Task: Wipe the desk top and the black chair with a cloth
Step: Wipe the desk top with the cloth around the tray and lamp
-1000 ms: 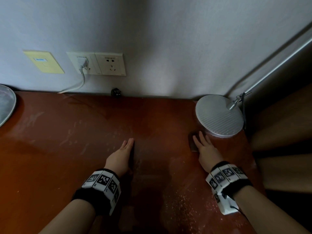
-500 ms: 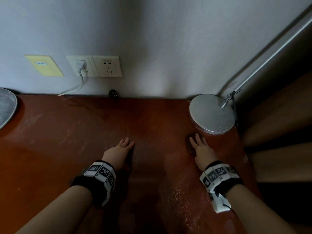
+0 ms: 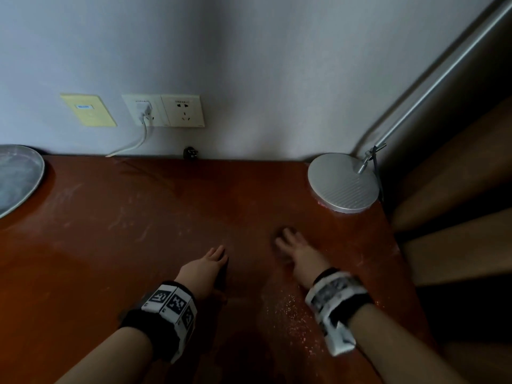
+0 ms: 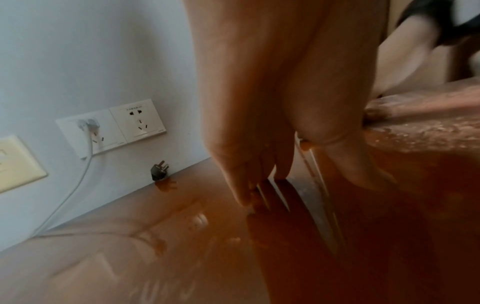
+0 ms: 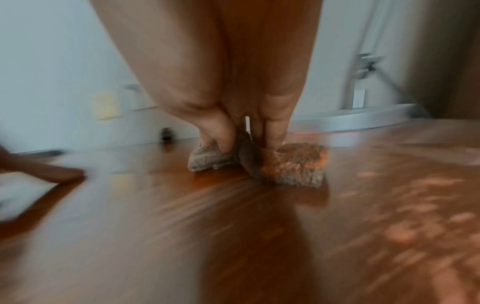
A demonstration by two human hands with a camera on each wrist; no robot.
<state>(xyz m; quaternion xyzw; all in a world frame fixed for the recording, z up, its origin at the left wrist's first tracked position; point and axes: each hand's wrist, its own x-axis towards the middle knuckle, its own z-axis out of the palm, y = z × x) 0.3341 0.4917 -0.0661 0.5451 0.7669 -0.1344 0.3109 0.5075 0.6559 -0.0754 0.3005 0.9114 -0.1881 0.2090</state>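
The reddish-brown desk top (image 3: 133, 234) fills the head view, dusty and streaked. My right hand (image 3: 291, 245) lies on a small grey cloth (image 3: 277, 241) near the middle right, fingers stretched over it. In the blurred right wrist view the thumb and fingers (image 5: 271, 135) of my right hand (image 5: 246, 142) press down into the cloth (image 5: 293, 164), which bunches between them. My left hand (image 3: 213, 259) rests flat on the desk just left of it, fingers straight and holding nothing; its fingertips (image 4: 244, 197) touch the wood. The black chair is out of view.
A round silver lamp base (image 3: 343, 184) stands at the desk's back right corner, its arm (image 3: 443, 70) slanting up right. A grey dish (image 3: 13, 176) sits at the left edge. Wall sockets (image 3: 163, 110) with a white cable, and a black plug (image 3: 190, 153), line the back. Brown curtain (image 3: 457, 203) hangs right.
My right hand has slid the cloth away from the lamp base, leftward and toward the left hand. The left hand stays flat in about the same spot.
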